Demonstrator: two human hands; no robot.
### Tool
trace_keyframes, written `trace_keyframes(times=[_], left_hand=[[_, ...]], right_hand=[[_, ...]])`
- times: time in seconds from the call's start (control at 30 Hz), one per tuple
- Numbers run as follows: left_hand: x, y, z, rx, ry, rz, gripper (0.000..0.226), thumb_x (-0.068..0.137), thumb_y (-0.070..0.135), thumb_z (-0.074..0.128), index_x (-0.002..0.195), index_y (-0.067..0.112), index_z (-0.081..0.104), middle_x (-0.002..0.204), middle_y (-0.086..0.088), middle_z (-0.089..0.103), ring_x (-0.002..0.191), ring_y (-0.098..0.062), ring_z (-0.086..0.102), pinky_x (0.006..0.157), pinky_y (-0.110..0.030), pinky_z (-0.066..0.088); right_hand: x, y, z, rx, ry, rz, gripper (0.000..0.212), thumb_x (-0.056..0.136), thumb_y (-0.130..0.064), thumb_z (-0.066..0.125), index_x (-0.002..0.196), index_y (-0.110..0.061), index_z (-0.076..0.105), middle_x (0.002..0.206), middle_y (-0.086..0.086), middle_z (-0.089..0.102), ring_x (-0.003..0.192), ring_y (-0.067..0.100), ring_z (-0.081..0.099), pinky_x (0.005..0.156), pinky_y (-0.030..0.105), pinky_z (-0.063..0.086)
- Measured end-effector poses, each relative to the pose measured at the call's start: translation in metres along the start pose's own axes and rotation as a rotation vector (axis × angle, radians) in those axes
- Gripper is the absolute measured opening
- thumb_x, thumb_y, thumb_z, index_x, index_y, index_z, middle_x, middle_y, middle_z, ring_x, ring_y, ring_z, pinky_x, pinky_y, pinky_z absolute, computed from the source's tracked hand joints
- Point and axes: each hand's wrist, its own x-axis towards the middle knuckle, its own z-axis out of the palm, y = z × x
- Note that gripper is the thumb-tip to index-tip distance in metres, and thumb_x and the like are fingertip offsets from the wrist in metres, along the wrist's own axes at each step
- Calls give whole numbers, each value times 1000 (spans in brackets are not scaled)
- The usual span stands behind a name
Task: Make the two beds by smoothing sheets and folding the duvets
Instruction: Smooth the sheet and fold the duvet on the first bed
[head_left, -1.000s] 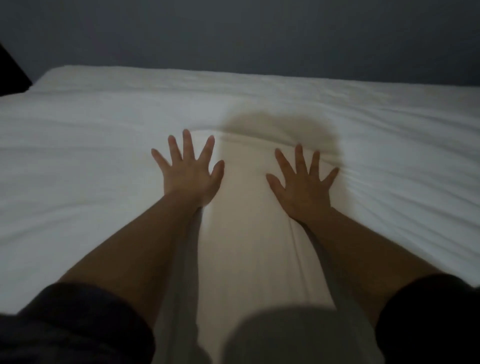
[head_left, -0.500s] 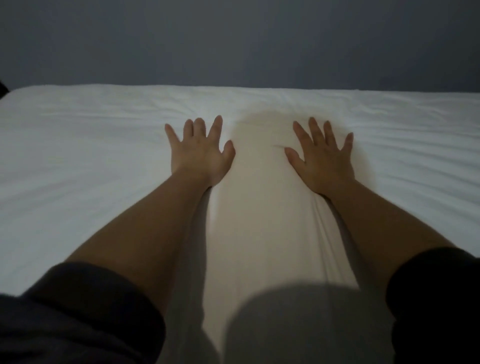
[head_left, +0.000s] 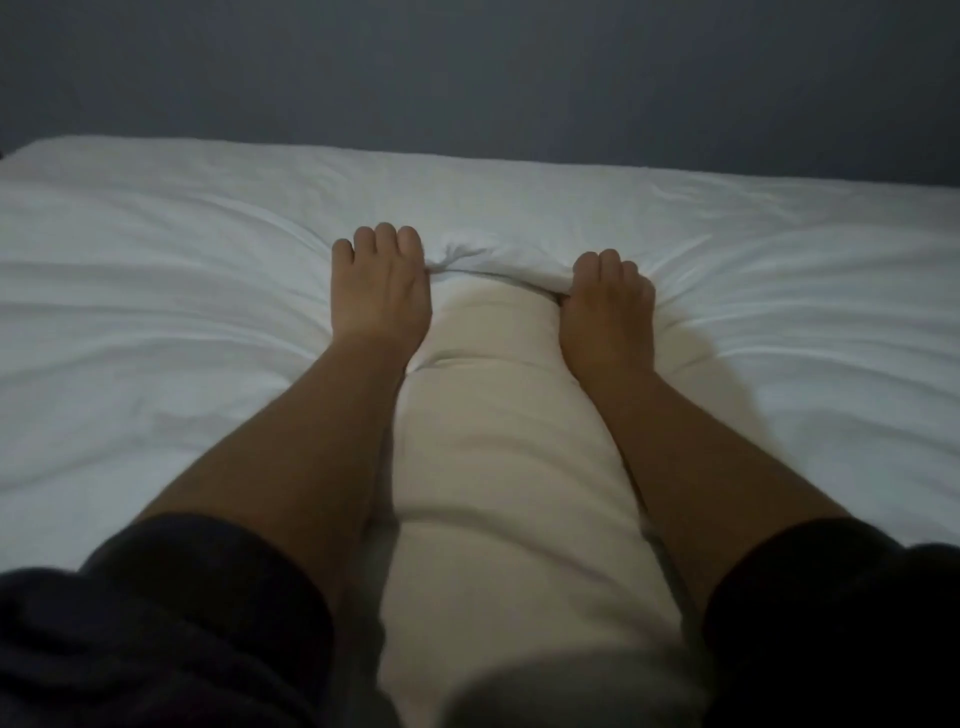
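A white duvet (head_left: 156, 312) covers the bed from edge to edge, wrinkled and dimly lit. Both my arms reach forward over it. My left hand (head_left: 382, 291) lies knuckles up with its fingers curled down into the cloth. My right hand (head_left: 608, 306) does the same a little to the right. A bunched ridge of white fabric (head_left: 493, 265) stands up between the two hands, gripped at both ends. Creases fan out from each hand. A warmer-lit strip of duvet (head_left: 509, 467) runs between my forearms.
A dark grey wall (head_left: 467, 73) rises right behind the far edge of the bed (head_left: 519, 166). My dark sleeves fill the bottom corners of the view. The bed's left corner shows at the far left.
Both hands slid farther away across the duvet, then their spread, flat fingers curled and gathered the cloth into a ridge between them.
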Motion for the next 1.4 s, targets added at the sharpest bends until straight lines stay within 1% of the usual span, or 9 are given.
trace_keyframes(times=[0.17, 0.43, 0.53, 0.67, 0.73, 0.87, 1.17, 1.27, 1.4], left_hand=[[-67, -1, -47, 20, -52, 115, 19, 89, 4, 40, 104, 6, 51, 98, -17, 59, 95, -35, 52, 85, -44, 34], [-198, 12, -168, 135, -478, 273, 22, 94, 19, 45, 114, 14, 51, 111, -6, 65, 103, -27, 62, 86, -34, 39], [-242, 16, -226, 91, -602, 306, 29, 92, 28, 53, 118, 17, 53, 114, -4, 65, 105, -25, 63, 82, -32, 45], [-300, 24, -310, -92, -554, 288, 25, 87, 24, 56, 111, 22, 59, 106, -1, 67, 98, -24, 66, 72, -30, 46], [-330, 30, -354, -147, -472, 310, 20, 74, 18, 68, 92, 19, 62, 85, -2, 69, 76, -25, 68, 57, -29, 45], [-386, 42, -423, -136, -438, 344, 34, 42, 8, 82, 64, 14, 56, 52, -2, 56, 38, -24, 55, 43, -20, 22], [-565, 51, -512, -112, -672, 361, 36, 46, 2, 81, 69, 18, 58, 59, -1, 58, 45, -21, 58, 37, -23, 32], [-594, 55, -509, -8, -819, 366, 21, 80, 11, 63, 99, 18, 58, 95, -3, 62, 86, -22, 63, 65, -33, 48], [-598, 51, -493, 188, -778, 607, 36, 54, 19, 84, 85, 15, 66, 86, -13, 61, 76, -32, 61, 64, -39, 45]], right_hand=[[-62, 7, -57, -94, -63, -58, 38, 77, -5, 25, 88, -4, 61, 83, 15, 61, 82, 35, 58, 82, 45, 45], [-191, 22, -187, -201, -195, -187, 28, 71, -2, 36, 66, -8, 62, 56, 9, 53, 61, 29, 59, 81, 48, 31], [-223, 34, -255, -164, -294, -210, 12, 60, 1, 53, 60, -9, 59, 52, 8, 53, 57, 28, 58, 79, 49, 31], [-244, 56, -358, -96, -655, -211, 19, 69, -7, 69, 85, -15, 64, 84, 8, 66, 87, 30, 62, 87, 40, 31], [-242, 67, -415, -69, -826, -228, 19, 81, -13, 60, 99, -17, 61, 106, 7, 64, 105, 30, 57, 89, 34, 34], [-263, 80, -503, -59, -948, -317, 19, 84, -19, 60, 103, -18, 62, 111, 10, 65, 105, 31, 60, 76, 31, 41], [-443, 82, -617, 153, -1245, -270, 24, 89, -18, 55, 110, -13, 65, 115, 13, 64, 105, 32, 60, 84, 32, 44], [-482, 75, -605, 126, -1238, -238, 25, 92, -18, 55, 115, -11, 61, 119, 12, 61, 109, 30, 59, 90, 34, 44], [-505, 65, -591, 52, -967, -252, 24, 76, -8, 68, 99, -13, 63, 101, 9, 62, 93, 28, 61, 81, 37, 47]])
